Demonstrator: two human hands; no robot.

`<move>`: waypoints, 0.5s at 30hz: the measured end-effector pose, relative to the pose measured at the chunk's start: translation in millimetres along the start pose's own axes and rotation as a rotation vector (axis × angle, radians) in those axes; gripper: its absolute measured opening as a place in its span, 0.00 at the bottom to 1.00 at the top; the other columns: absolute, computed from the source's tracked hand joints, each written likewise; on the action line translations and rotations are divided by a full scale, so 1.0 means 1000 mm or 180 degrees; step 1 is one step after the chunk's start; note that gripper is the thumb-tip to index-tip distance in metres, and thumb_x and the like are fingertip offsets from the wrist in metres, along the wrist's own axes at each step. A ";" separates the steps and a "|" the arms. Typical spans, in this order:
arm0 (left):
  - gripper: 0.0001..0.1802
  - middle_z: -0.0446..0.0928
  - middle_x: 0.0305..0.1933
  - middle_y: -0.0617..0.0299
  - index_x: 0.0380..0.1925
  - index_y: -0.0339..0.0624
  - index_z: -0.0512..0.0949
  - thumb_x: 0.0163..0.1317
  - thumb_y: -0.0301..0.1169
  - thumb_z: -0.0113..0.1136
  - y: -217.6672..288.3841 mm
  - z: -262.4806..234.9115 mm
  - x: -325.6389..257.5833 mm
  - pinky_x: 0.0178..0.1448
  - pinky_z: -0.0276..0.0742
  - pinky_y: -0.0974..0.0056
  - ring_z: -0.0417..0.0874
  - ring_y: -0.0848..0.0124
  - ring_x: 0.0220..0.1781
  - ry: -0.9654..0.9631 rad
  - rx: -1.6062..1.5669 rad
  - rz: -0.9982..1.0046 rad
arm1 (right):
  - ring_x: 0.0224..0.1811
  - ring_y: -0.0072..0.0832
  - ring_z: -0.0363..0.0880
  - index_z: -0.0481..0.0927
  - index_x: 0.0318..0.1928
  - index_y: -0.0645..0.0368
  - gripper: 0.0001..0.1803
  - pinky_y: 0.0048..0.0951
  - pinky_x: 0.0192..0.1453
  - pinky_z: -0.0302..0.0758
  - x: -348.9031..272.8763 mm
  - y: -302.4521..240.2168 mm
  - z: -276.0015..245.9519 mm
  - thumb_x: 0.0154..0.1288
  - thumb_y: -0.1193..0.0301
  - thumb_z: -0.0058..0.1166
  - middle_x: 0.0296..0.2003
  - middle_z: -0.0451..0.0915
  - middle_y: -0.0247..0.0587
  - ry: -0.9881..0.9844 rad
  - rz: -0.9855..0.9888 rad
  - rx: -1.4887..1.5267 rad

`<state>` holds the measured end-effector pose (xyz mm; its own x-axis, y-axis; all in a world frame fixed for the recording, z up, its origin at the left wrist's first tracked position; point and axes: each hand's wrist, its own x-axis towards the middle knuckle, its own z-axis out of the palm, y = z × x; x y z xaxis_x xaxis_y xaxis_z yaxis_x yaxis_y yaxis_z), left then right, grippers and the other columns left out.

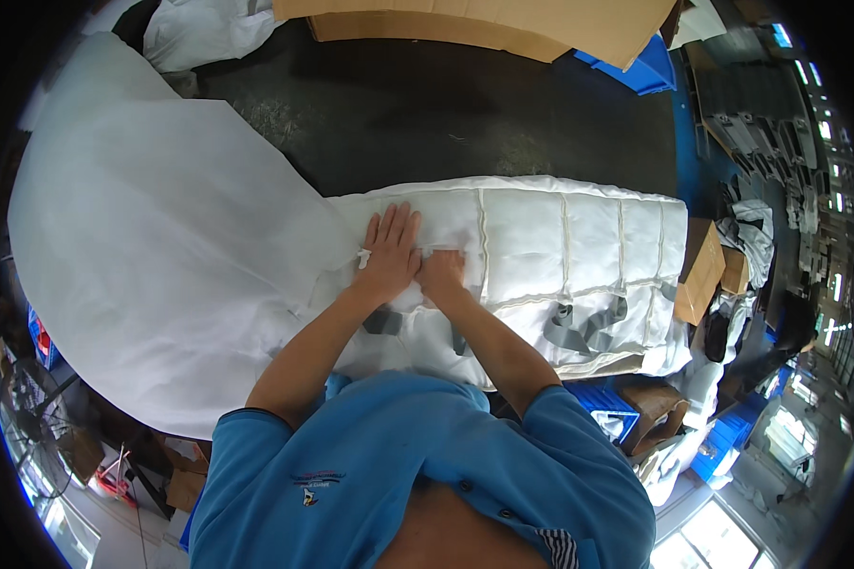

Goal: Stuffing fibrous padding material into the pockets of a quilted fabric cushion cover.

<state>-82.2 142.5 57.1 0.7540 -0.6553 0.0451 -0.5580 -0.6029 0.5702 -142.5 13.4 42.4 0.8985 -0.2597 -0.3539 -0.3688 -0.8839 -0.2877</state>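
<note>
A long white quilted padded piece lies in front of me, with stitched seams dividing it into panels. My left hand rests flat on its left part, fingers stretched away from me. Close beside it, nearly touching, my right hand is closed, knuckles down at the fabric. What its fingers hold, if anything, is hidden. A small white scrap or tag shows at the left edge of my left hand. Grey straps lie along the near side of the padded piece. A large smooth white sheet spreads to the left.
A dark tabletop extends beyond the white piece. Brown cardboard and a blue bin are at the far side. A cardboard box stands off the right end. A fan is at lower left, and blue crates at lower right.
</note>
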 end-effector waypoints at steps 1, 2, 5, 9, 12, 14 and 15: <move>0.35 0.51 0.81 0.45 0.72 0.36 0.62 0.66 0.37 0.55 0.003 -0.005 0.004 0.83 0.38 0.41 0.50 0.50 0.83 -0.0023 0.0128 0.0168 | 0.61 0.51 0.78 0.84 0.52 0.58 0.18 0.46 0.67 0.71 0.017 0.001 -0.006 0.63 0.64 0.60 0.53 0.82 0.57 -0.0896 0.0077 0.0078; 0.36 0.53 0.80 0.45 0.73 0.36 0.61 0.68 0.40 0.54 0.014 -0.007 0.015 0.83 0.37 0.42 0.51 0.50 0.83 -0.0062 0.0204 0.0445 | 0.61 0.51 0.78 0.84 0.52 0.58 0.18 0.46 0.67 0.71 0.038 0.046 0.031 0.63 0.64 0.60 0.53 0.82 0.57 -0.0835 0.0194 0.0077; 0.38 0.52 0.81 0.44 0.74 0.36 0.59 0.72 0.48 0.52 0.018 0.005 0.032 0.84 0.37 0.43 0.50 0.49 0.83 -0.0260 -0.0115 0.0650 | 0.56 0.50 0.78 0.80 0.56 0.64 0.23 0.50 0.66 0.71 0.043 0.079 0.078 0.62 0.66 0.61 0.49 0.81 0.58 -0.0986 0.0650 0.4138; 0.39 0.52 0.81 0.44 0.73 0.34 0.60 0.73 0.51 0.51 0.001 0.009 0.021 0.84 0.36 0.43 0.50 0.49 0.83 -0.0345 -0.0177 0.0272 | 0.66 0.57 0.69 0.79 0.59 0.57 0.23 0.53 0.70 0.67 -0.033 0.012 -0.027 0.65 0.65 0.58 0.63 0.73 0.58 -0.0470 -0.0528 0.0415; 0.37 0.51 0.81 0.43 0.73 0.35 0.61 0.73 0.50 0.50 -0.001 0.007 0.016 0.84 0.37 0.42 0.48 0.48 0.84 -0.0335 -0.0176 0.0274 | 0.71 0.61 0.62 0.76 0.64 0.52 0.28 0.56 0.72 0.63 -0.079 0.023 -0.037 0.64 0.61 0.60 0.72 0.61 0.57 0.0431 -0.0866 -0.0160; 0.34 0.61 0.76 0.39 0.69 0.32 0.66 0.74 0.48 0.49 0.010 -0.010 0.019 0.80 0.52 0.44 0.61 0.44 0.78 0.0282 -0.0348 0.0246 | 0.73 0.63 0.58 0.71 0.69 0.51 0.34 0.58 0.74 0.61 -0.095 0.034 -0.045 0.63 0.59 0.63 0.75 0.55 0.57 0.0844 -0.0999 -0.0348; 0.34 0.61 0.76 0.39 0.69 0.32 0.66 0.74 0.48 0.49 0.019 -0.021 0.012 0.80 0.52 0.44 0.61 0.44 0.78 0.0266 -0.0360 0.0225 | 0.72 0.63 0.59 0.67 0.72 0.49 0.39 0.58 0.73 0.63 -0.096 0.037 -0.047 0.62 0.57 0.64 0.75 0.54 0.59 0.1020 -0.0504 0.0213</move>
<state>-76.7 133.0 86.0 0.7431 -0.6512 0.1540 -0.5717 -0.4983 0.6518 -231.3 -12.4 107.3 0.9708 -0.2398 -0.0065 -0.2244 -0.8982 -0.3780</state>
